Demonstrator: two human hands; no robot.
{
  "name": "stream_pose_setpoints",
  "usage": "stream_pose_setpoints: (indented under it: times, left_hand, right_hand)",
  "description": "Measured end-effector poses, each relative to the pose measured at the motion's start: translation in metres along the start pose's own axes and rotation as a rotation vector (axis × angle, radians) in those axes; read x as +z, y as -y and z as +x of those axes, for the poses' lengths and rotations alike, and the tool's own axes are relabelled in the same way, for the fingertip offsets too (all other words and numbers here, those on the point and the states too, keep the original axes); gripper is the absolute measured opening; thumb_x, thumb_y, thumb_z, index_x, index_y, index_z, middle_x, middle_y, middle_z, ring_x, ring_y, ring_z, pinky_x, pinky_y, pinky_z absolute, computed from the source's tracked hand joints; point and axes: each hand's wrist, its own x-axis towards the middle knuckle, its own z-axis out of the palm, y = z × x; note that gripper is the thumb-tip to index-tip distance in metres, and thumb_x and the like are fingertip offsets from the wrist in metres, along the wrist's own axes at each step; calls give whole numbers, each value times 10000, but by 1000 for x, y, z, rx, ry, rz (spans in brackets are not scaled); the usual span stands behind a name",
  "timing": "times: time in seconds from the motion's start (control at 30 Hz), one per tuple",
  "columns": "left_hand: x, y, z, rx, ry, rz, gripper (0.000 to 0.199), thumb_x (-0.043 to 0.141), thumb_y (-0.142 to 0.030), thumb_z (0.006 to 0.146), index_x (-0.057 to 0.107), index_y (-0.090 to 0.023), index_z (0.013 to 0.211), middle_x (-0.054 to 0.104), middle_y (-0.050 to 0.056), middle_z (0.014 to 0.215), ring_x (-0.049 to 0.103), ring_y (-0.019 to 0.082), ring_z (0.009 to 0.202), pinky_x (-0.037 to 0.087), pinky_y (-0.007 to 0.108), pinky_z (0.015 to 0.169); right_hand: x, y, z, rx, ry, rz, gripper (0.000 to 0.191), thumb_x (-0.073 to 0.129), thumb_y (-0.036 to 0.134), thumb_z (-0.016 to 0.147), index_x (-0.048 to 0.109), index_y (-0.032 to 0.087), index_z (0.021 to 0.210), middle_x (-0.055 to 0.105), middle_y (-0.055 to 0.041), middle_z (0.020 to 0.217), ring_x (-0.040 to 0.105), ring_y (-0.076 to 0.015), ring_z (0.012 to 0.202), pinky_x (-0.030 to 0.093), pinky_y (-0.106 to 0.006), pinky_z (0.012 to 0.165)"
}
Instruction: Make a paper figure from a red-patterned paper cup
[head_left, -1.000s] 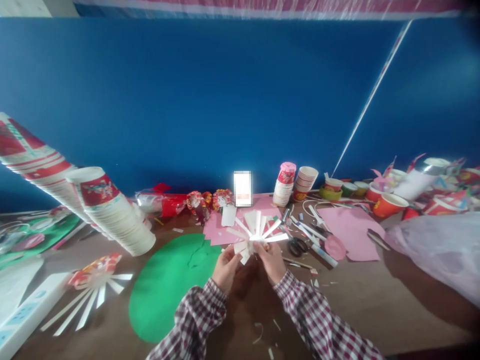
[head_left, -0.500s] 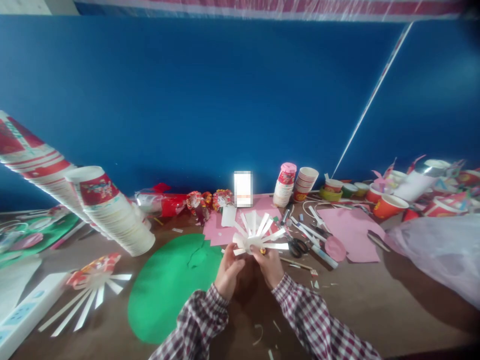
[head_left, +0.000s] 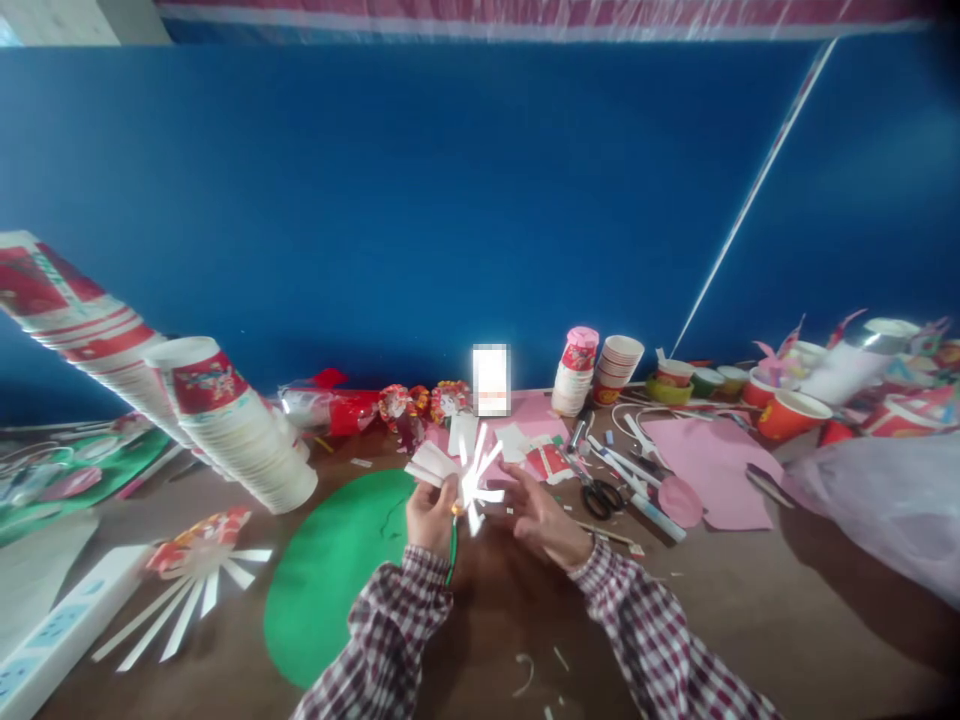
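Strips of white cut paper [head_left: 487, 462] fan out above the middle of the counter [head_left: 487, 610], raised between the two hands. Left hand [head_left: 430, 520] clamped on the paper piece near its base, thumb and fingers together; a broader white flap juts out on its left side. Small orange-yellow bit [head_left: 456, 508] by the left thumb, green stem [head_left: 452, 555] running down beside the wrist. Right hand [head_left: 551, 525] has its fingers loosely apart, beside the strip ends; whether a fingertip touches them, cannot tell.

On handling, my judgement: grip best low, at the joined base, so the strips stay free. Light fingertips for the right hand, one strip at a time, since thin paper would likely crease or tear at the root under a hard pull. Stem wants a steady left wrist, or it may twist the piece.

Edges and room: far side of the counter meets the blue wall [head_left: 420, 220]. Between the forearms, brown surface with paper scraps [head_left: 523, 675], the easier side for drawing the elbows back. Left forearm passes over the green disc [head_left: 322, 590]; farther left, leaning cup stack [head_left: 247, 435], probably easy to knock with a wide swing. Scissors [head_left: 600, 498] lie just right of the right hand, markers beyond, so outward sweeps that way look tight. Pink paper [head_left: 712, 470] farther right.
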Motion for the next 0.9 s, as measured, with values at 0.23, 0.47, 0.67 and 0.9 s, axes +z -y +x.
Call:
stream_pose_setpoints:
  times: [0.23, 0.47, 0.67, 0.9]
  left_hand:
    - [-2, 6, 2, 92, 187, 225, 273, 658, -335, 631, 659, -114, 791, 671, 56, 695, 600, 166, 630, 471, 259, 582]
    - [15, 21, 4, 25, 233, 102, 254, 695, -302, 582, 675, -130, 767, 672, 50, 682, 613, 182, 644, 500, 300, 623]
    - [11, 25, 6, 31, 175, 121, 234, 687, -295, 593, 683, -124, 753, 671, 47, 669, 614, 187, 659, 497, 315, 650]
    - [10, 20, 4, 59, 178, 181, 213, 680, -279, 605, 687, -125, 752, 677, 52, 677, 605, 180, 630, 485, 288, 612]
  right_hand:
    - [-14, 11, 9, 41, -171, -60, 551, 488, 590, 744, 495, 239, 1169, 535, -103, 1165, 485, -213, 1102, 403, -364, 899]
    - [-20, 19, 16, 95, -42, -98, 584, 709, 384, 619, 502, 222, 1141, 616, -75, 994, 583, -214, 920, 454, -388, 817]
    - [-22, 32, 27, -172, -654, -328, 428, 592, 392, 739, 482, 181, 1095, 542, -109, 1099, 517, -213, 1027, 435, -357, 862]
    - [-7, 9, 25, -216, -532, -653, 630, 690, 361, 633, 416, 199, 1177, 490, -105, 1163, 470, -252, 1077, 389, -403, 915]
